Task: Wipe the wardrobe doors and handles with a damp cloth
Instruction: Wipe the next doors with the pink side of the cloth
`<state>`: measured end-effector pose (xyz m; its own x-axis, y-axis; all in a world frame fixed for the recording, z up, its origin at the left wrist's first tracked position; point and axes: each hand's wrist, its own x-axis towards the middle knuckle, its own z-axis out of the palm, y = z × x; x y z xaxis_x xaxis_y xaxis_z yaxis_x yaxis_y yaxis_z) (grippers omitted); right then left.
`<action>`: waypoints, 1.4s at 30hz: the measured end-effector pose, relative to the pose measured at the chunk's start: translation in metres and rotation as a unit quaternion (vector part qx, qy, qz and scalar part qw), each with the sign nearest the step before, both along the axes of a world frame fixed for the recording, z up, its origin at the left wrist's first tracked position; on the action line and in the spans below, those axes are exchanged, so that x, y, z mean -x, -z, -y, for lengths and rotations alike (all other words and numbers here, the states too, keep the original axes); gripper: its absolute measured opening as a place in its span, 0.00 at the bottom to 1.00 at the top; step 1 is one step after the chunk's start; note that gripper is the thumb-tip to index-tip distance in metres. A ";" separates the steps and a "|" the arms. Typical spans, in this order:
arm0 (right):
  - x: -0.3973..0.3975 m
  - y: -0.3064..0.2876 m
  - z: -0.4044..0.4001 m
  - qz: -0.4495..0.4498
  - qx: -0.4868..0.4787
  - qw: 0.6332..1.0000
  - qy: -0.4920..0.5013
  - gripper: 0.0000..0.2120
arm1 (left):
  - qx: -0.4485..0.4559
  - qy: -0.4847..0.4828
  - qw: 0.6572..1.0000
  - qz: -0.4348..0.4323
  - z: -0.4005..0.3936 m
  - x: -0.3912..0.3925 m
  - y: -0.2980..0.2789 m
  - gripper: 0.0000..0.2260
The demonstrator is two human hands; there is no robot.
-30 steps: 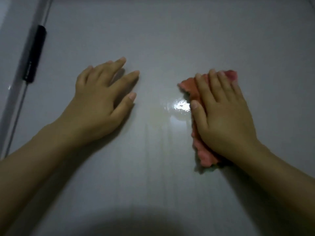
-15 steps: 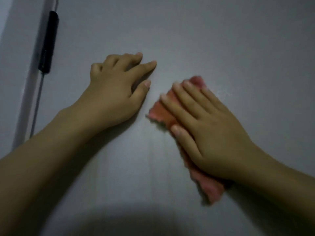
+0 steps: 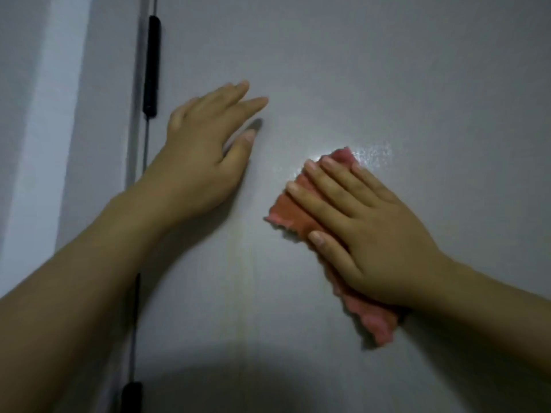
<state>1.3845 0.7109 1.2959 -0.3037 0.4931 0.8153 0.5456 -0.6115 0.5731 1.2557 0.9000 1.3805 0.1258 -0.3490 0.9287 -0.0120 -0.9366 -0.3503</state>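
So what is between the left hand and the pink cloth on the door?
Only bare door. In the head view, a strip of grey surface separates the left hand from the cloth under the right hand; nothing lies on it.

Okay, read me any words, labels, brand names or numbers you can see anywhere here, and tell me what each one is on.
None: no readable text shows in this view.
Glossy grey wardrobe door: plain, only a wet sheen.
Pink crinkled cloth under the right hand: no tag or print visible.
Black bar handle at the door's left edge: no marking legible.
Left hand rests flat on the door, covering nothing readable.
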 end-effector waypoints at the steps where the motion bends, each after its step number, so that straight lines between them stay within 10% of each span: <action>1: -0.002 -0.006 0.002 0.001 -0.005 1.000 0.003 0.26 | 0.001 -0.010 1.000 0.019 -0.008 0.005 0.011 0.22; 7: 0.021 -0.039 -0.045 -0.088 -0.204 0.975 -0.018 0.27 | 0.043 -0.091 0.991 0.087 -0.040 0.016 0.065 0.22; 13: 0.027 0.016 -0.047 -0.013 0.022 1.000 -0.002 0.26 | 0.093 -0.147 0.981 0.091 -0.044 0.017 0.092 0.24; 19: 0.036 -0.036 -0.075 -0.054 -0.141 0.988 -0.018 0.27 | 0.118 -0.157 0.977 0.084 -0.043 0.016 0.099 0.24; 25: 0.034 0.027 -0.061 0.019 0.069 0.997 -0.006 0.26 | 0.114 -0.139 0.981 0.072 -0.041 0.016 0.126 0.24; 31: 0.036 -0.035 -0.076 -0.046 -0.122 0.992 0.000 0.27 | 0.132 -0.121 0.978 0.104 -0.045 0.013 0.134 0.23; 37: 0.027 0.022 -0.057 0.049 0.077 0.996 -0.007 0.26 | 0.130 -0.121 0.977 0.117 -0.047 0.012 0.148 0.24; 42: 0.033 -0.023 -0.065 -0.043 -0.082 0.996 0.013 0.28 | 0.120 -0.145 0.976 0.113 -0.048 0.012 0.149 0.24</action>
<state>1.3516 0.7755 1.3189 -0.2183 0.3585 0.9077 0.5719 -0.7067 0.4166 1.2434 0.9477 1.2316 -0.0311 -0.0978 0.9947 0.3172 -0.9447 -0.0830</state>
